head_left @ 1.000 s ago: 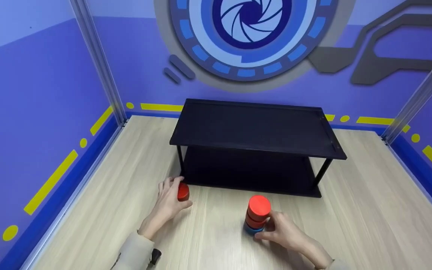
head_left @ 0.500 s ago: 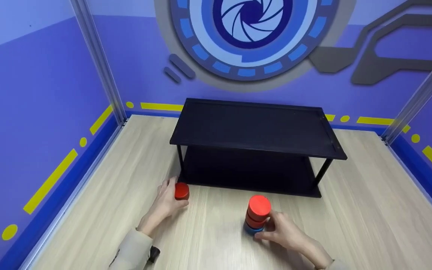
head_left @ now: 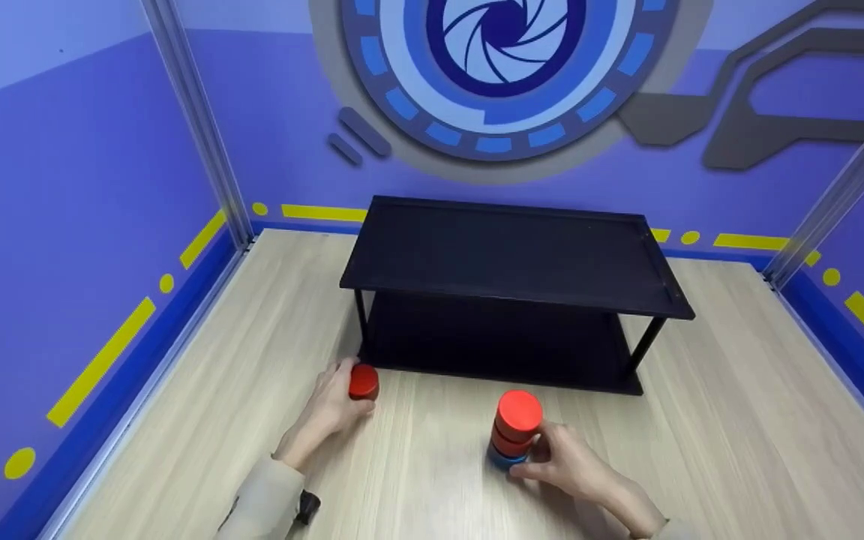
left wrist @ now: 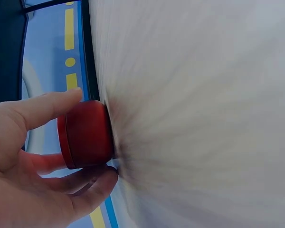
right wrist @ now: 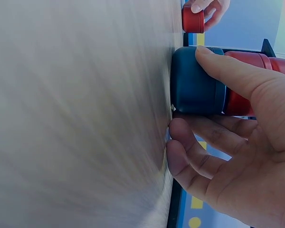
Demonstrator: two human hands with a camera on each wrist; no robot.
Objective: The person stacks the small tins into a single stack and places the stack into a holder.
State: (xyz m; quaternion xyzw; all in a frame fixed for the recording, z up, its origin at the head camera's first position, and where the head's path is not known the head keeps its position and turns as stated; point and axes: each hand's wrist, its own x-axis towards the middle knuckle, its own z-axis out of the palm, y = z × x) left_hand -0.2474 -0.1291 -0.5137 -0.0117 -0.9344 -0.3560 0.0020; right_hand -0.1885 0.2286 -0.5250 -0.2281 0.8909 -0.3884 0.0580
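My left hand (head_left: 329, 400) is around a small red lidded tin (head_left: 364, 382) standing near the rack's front left corner. In the left wrist view, the thumb lies along one side of this tin (left wrist: 88, 135) and curled fingers lie along the other. My right hand (head_left: 573, 461) grips the bottom of an upright stack. Its base is a blue tin (head_left: 505, 458), with a red tin (head_left: 511, 444) above it and a brighter red tin (head_left: 520, 412) on top. The right wrist view shows my thumb on the blue tin (right wrist: 194, 88), with fingers behind it.
A black two-tier rack (head_left: 514, 255) stands behind both hands, its lower shelf (head_left: 492, 341) close to the table. The light wooden table (head_left: 417, 465) is bounded by blue printed walls (head_left: 87, 225) with metal corner posts (head_left: 199, 135).
My left hand has drawn back slightly to the left, so more of the small red tin's lid shows. My right hand and the stack have stayed in place.
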